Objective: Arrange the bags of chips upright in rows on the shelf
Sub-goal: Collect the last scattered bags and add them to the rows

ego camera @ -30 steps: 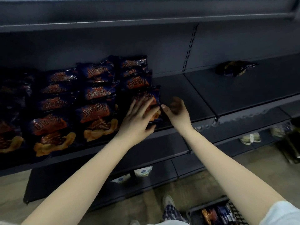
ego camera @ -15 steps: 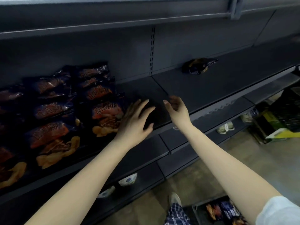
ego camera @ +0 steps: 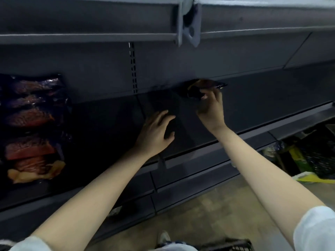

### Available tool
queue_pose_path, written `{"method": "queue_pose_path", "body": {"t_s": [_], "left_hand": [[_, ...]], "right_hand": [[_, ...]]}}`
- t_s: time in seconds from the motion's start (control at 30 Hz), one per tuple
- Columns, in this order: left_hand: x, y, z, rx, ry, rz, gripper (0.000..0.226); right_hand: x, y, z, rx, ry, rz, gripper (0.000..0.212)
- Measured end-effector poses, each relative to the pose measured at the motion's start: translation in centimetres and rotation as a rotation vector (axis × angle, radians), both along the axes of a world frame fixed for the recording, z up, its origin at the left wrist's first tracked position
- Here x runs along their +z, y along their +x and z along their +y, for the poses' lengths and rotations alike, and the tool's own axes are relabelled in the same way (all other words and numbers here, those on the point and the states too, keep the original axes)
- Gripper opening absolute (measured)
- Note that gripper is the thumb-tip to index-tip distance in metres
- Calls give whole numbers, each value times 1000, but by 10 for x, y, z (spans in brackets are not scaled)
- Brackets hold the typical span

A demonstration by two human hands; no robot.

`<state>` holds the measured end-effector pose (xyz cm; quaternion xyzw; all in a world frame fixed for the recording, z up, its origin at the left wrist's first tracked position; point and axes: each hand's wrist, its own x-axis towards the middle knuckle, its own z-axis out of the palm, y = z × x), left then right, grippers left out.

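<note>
A lone dark chip bag lies flat near the back of the dark grey shelf. My right hand reaches to it, and its fingers curl around the bag's near edge. My left hand hovers over the bare shelf to the left of it, fingers relaxed and spread, holding nothing. At the far left stands a row of dark bags with red and orange print, one behind another.
An upper shelf with a bracket hangs overhead. Lower shelves jut out below. A black crate and yellow packaging sit on the floor at right. A basket rim and my shoe show at the bottom.
The view swung right, away from the row of bags. My right hand travelled to the lone bag at the back and took hold of it; my left hand left the row and followed.
</note>
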<state>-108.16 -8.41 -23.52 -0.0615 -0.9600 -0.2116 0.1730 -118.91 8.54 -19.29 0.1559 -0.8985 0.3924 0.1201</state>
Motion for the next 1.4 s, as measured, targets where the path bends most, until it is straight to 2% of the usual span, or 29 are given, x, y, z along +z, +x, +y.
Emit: {"method": "queue_pose_path", "body": {"t_s": [0.13, 0.23, 0.3, 0.4, 0.5, 0.63, 0.7, 0.87, 1.0, 1.13, 1.23, 1.33, 1.4], "left_hand": [[-3, -18, 10, 75, 19, -60, 50], [-4, -26, 13, 102, 6, -81, 51], [-4, -30, 10, 128, 0, -85, 50], [-4, -29, 6, 182, 10, -88, 49], [-7, -20, 2, 220, 14, -84, 48], [-6, -7, 0, 259, 66, -54, 45], [-4, -1, -2, 274, 108, -50, 47], [19, 12, -17, 229, 368, -74, 70], [52, 32, -34, 215, 552, -44, 94], [79, 66, -55, 128, 717, -57, 104], [89, 97, -70, 151, 704, -131, 93], [87, 131, -91, 214, 697, -151, 75], [84, 156, -107, 270, 722, -159, 79]], "right_hand": [[4, -44, 15, 17, 254, 1, 71], [-2, -70, 21, 28, 426, -7, 71], [-11, -81, 22, 21, 448, -30, 70], [-26, -89, 22, -41, 468, -39, 57], [-34, -89, 21, -109, 445, 85, 46], [-37, -83, 9, -71, 375, 274, 37], [-32, -74, 0, -56, 311, 308, 34], [3, -27, -25, 131, 273, 358, 33], [37, 8, -43, 362, 326, 207, 28], [57, 46, -74, 625, 296, 85, 24], [67, 80, -104, 736, 158, -14, 20], [71, 112, -135, 786, 173, -26, 16], [71, 133, -157, 824, 190, -51, 16]]}}
